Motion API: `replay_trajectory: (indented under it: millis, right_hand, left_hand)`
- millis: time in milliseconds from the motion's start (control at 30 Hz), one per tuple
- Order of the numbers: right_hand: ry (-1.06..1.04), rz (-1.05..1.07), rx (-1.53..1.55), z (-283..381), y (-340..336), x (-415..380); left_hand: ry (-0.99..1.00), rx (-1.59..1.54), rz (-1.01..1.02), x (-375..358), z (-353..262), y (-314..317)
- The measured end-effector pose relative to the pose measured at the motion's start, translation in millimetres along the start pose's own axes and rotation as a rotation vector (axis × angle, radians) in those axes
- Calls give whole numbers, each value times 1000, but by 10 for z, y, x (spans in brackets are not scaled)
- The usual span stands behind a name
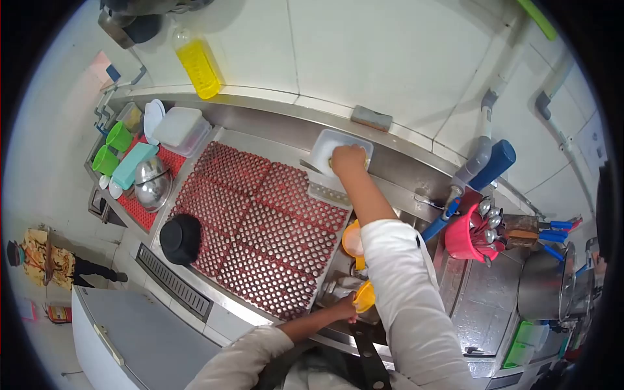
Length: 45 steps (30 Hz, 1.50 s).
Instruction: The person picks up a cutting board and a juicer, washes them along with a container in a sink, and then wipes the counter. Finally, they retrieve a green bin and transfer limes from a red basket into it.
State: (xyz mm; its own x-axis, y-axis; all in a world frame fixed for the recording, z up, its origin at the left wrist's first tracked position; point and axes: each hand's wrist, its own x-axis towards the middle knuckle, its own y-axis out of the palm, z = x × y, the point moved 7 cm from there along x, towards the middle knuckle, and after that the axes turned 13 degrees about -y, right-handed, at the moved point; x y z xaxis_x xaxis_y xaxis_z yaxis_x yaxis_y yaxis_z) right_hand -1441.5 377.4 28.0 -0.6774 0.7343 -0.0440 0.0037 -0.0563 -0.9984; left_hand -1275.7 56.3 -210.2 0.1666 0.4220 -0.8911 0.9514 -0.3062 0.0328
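My left hand point(344, 308) is closed on the rim of a yellow cup point(365, 296) over the sink. Stretched out above the far side of the counter, my right hand point(349, 160) reaches into a white plastic tub point(323, 148). Its fingers are curled, and a small yellowish edge shows beside them; what they hold is mostly hidden. Below my right forearm lies another orange-yellow container point(351, 239), partly covered by the sleeve. Clear glass-like items point(338, 287) sit in the sink near my left hand.
Red perforated mats point(260, 221) cover the drainboard, with a black bowl point(180, 239) on their left edge. A pink basket of utensils point(463, 234) stands right of the blue-handled tap point(448, 211). A yellow liquid bottle point(198, 68) is on the ledge. Another person point(49, 257) stands far left.
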Motion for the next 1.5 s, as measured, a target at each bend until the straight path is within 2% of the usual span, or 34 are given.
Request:
replay_trajectory:
  millis: [100, 133, 200, 300, 333, 367, 400, 433, 467, 533, 633, 667, 700, 733, 767, 833, 967, 1033, 1067, 1133, 1167, 1233, 1267, 1300, 1367, 1400, 1433, 1500]
  right_hand:
    - [-48, 83, -60, 14, 341, 108]
    - [-41, 102, -67, 34, 261, 60]
    - [-94, -28, -194, 85, -72, -108]
    - [-111, -343, -127, 260, -840, -1035]
    - [-115, -435, -70, 277, -923, -1391]
    - [-42, -354, 50, 237, -833, -1719]
    - [34, -289, 166, 193, -738, -2036]
    - [64, -299, 217, 119, -498, -2339]
    - [91, -320, 266, 7, -160, -2606]
    - [319, -166, 600, -275, 540, -3028]
    - [306, -274, 463, -317, 1312, -3413]
    - [330, -277, 466, -334, 1427, -3515]
    - [218, -291, 448, -266, 1476, -3544]
    - [109, -304, 429, -195, 1515, -3595]
    - [131, -314, 430, -242, 1572, -3683]
    - [24, -245, 492, -247, 1665, -3787]
    - [-77, -178, 535, -273, 1679, -3722]
    - [-2, -329, 614, -464, 1485, -3483]
    - [-7, -333, 619, -544, 1541, -3377]
    - [169, -412, 701, -780, 1683, -3207]
    - [160, -420, 701, -851, 1686, -3185]
    - [481, -395, 1019, -1113, 1862, -3354]
    - [497, -601, 1206, -1065, 1828, -3472]
    - [485, -600, 1202, -920, 1794, -3510]
    - [624, -891, 927, -688, 1501, -3674]
    - [524, -939, 723, -555, 1188, -3622]
    - [524, -935, 728, -561, 1203, -3594]
    - [198, -794, 618, -515, 1167, -3336]
  left_hand:
    - [-196, -258, 182, -336, 101, -73]
    - [-201, -259, 204, -316, 139, -111]
    - [-171, -212, 317, -244, 219, -88]
    - [-322, -193, 157, -227, 242, -174]
    - [-210, -194, 245, -135, 231, -148]
    - [-153, -416, 317, -199, 158, -142]
    - [22, -555, 498, -53, 151, -97]
    - [-2, -468, 419, -136, 23, -131]
    - [7, -504, 430, -338, -201, -163]
    - [-1, -528, 438, -331, -356, -154]
    - [59, -443, 423, -63, -386, -27]
    - [111, -369, 297, -87, -518, -55]
    - [168, -292, 172, -86, -624, -98]
    - [88, -286, 211, 53, -527, -76]
    - [84, -263, 217, 77, -513, 3]
    - [57, -447, 281, -109, -622, 166]
    - [15, -293, 178, -91, -719, 137]
    - [109, -365, 194, -243, -819, 114]
    - [109, -365, 185, -179, -751, 77]
    - [122, -423, 132, -38, -650, -59]
    - [131, -422, 124, -51, -652, -103]
    - [223, -566, 223, -315, -796, -106]
    - [331, -620, 246, -302, -856, -195]
    - [341, -626, 243, -310, -959, -195]
    - [395, -763, 95, -358, -1126, -241]
    - [349, -725, 69, -289, -1087, -235]
    - [346, -727, 65, -267, -1044, -233]
    - [445, -622, 91, -275, -1097, -198]
